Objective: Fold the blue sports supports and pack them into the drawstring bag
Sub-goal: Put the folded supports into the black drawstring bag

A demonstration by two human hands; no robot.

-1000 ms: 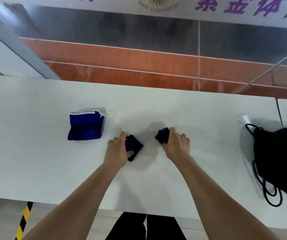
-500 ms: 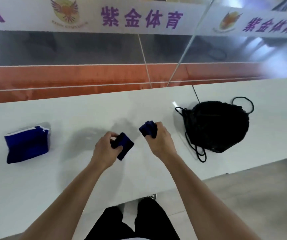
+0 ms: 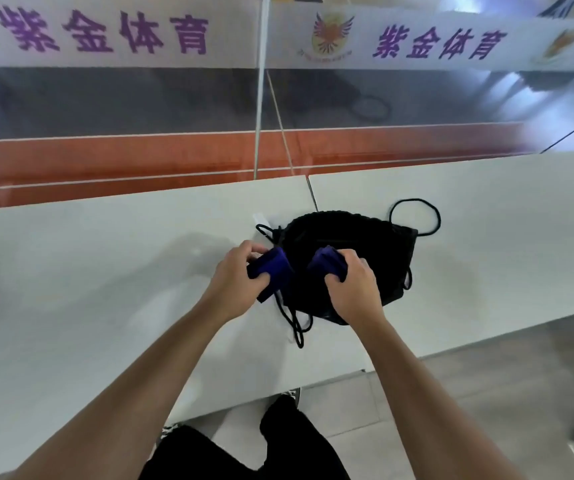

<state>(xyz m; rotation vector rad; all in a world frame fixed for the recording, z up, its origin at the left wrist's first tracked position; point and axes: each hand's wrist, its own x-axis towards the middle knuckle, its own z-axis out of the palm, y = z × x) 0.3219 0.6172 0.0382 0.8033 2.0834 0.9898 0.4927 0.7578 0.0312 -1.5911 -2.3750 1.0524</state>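
Observation:
A black drawstring bag (image 3: 375, 244) lies flat on the white table (image 3: 105, 306), its cords trailing toward me and looping behind it. My left hand (image 3: 237, 282) grips a small folded blue support (image 3: 271, 268) at the bag's left edge. My right hand (image 3: 354, 282) grips a second folded blue support (image 3: 327, 263) directly over the bag. Both hands hover just above the black fabric, a hand's width apart. Whether the bag's mouth is open cannot be seen. The larger folded blue support seen earlier is out of view.
A seam (image 3: 313, 199) divides the table into two slabs just behind the bag. The table's near edge runs diagonally at the lower right, with grey floor (image 3: 486, 393) beyond. A glass wall with purple lettering stands behind the table.
Both hands have carried their folded supports to the right, from open table to over the drawstring bag. The view has swung right, and the larger folded support at the left has left the frame.

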